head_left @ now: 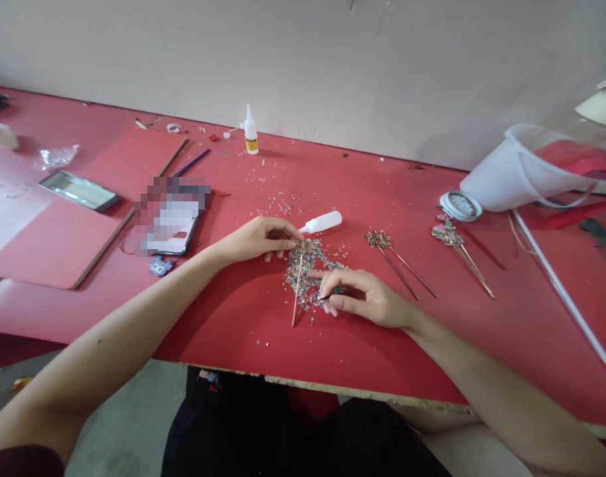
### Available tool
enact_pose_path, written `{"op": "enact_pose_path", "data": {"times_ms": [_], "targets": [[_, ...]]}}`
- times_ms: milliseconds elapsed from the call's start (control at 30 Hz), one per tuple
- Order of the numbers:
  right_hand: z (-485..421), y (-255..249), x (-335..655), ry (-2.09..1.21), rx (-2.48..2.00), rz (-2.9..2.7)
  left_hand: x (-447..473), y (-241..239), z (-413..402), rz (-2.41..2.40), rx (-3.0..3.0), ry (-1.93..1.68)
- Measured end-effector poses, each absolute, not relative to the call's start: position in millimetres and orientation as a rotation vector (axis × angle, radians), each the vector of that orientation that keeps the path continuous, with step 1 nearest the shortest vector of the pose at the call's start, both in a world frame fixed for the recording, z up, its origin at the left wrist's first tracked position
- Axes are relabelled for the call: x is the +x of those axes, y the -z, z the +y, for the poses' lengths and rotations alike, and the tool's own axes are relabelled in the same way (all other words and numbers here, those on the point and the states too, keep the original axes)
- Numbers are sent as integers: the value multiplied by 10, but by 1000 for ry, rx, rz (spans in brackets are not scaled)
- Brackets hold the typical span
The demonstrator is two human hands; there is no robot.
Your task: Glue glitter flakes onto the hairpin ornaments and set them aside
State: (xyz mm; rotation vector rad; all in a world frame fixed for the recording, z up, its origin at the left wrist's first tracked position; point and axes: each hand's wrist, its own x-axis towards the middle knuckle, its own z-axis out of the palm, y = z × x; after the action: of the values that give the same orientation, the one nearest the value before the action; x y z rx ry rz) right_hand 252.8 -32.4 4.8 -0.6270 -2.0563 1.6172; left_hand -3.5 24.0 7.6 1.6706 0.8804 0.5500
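My left hand [259, 238] pinches the ornate metal head of a gold hairpin [297, 285], whose thin stick lies toward me on the red table [233, 318]. Under and around it spreads a pile of small glittering chips [310, 273]. My right hand [362, 295] rests on the pile's right side, fingers curled and pinched on a small dark tool or piece that I cannot make out. A small white squeeze bottle [323, 222] lies on its side just beyond the left hand's fingertips.
Two more decorated hairpins [397, 255] [459, 248] lie to the right, near a round lid [460, 205] and a tipped white bucket [521, 169]. A glue bottle [251, 132] stands by the wall. A phone [171, 222], red boards [59, 238] and a metal tray [79, 191] lie left.
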Motion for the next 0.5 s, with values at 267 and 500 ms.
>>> {"op": "enact_pose_path", "data": {"times_ms": [267,500], "targets": [[-374,-14,2467,-1670,-634,-2008,-40,-66,239,863,1667,-568],[-377,49,2459,-1533,-709,-2041,-52,-21,249,844,1675,-577]]}}
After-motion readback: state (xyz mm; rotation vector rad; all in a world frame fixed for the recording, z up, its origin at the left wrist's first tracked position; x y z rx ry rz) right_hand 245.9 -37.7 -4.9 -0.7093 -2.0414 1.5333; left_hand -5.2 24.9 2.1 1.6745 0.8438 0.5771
